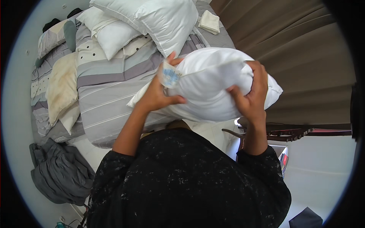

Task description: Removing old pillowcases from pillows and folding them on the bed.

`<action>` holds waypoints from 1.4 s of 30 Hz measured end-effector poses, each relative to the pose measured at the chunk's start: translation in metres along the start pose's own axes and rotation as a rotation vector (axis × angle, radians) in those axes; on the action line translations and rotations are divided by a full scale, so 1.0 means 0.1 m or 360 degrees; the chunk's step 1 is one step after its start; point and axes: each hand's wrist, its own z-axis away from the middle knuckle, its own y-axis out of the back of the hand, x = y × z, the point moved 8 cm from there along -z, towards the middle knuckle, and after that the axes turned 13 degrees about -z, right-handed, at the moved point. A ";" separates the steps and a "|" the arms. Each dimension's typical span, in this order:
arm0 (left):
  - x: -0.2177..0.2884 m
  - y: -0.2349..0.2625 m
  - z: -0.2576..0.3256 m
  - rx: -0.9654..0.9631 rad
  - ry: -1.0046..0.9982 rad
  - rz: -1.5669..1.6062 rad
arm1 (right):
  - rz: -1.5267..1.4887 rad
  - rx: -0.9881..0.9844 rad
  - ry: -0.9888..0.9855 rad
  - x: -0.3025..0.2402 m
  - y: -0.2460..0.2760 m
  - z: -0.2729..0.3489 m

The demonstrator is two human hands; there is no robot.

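A plump white pillow [213, 87] is held up in front of my body, over the near edge of the bed. My left hand [159, 93] grips its left end, thumb pointing across the near side. A white tag with blue print [170, 75] hangs from the pillow beside that hand's fingers. On the other end, my right hand [251, 91] is closed over the pillow, its thumb pressing into the near face and its fingers curled over the top. The pillow's seam runs between the two hands.
Large white pillows [163, 22] lie piled on the striped grey bedding [114, 102]. A stained cream pillow [62, 85] rests at the left. Folded cream cloth [209, 22] sits at the far corner. Grey fabric [61, 173] is heaped lower left; a brown curtain [300, 64] hangs right.
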 end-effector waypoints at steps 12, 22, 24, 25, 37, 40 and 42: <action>-2.45 0.49 2.17 0.0755 0.1486 0.0002 | -0.0456 0.0923 -0.0536 1.45 0.91 -0.14; -0.84 1.98 0.72 0.1941 0.0364 0.0377 | -0.0450 0.1391 -0.0614 2.13 1.41 -0.07; -0.89 2.13 0.79 0.2055 0.0545 0.0574 | -0.0694 0.1358 -0.0775 2.46 1.01 0.21; -0.93 2.24 0.81 0.1979 0.0513 0.0721 | -0.0802 0.1407 -0.0897 2.64 0.77 0.41; -0.62 4.56 2.63 0.2547 0.0620 0.0220 | -0.0703 0.1634 -0.1326 3.51 -0.10 1.04; -0.18 4.44 2.44 0.2836 0.0386 0.0006 | -0.0248 0.1190 -0.1385 3.58 -0.48 0.93; -0.12 3.99 2.26 0.2649 0.0266 0.0156 | -0.0101 0.0543 -0.1475 3.53 -0.90 0.94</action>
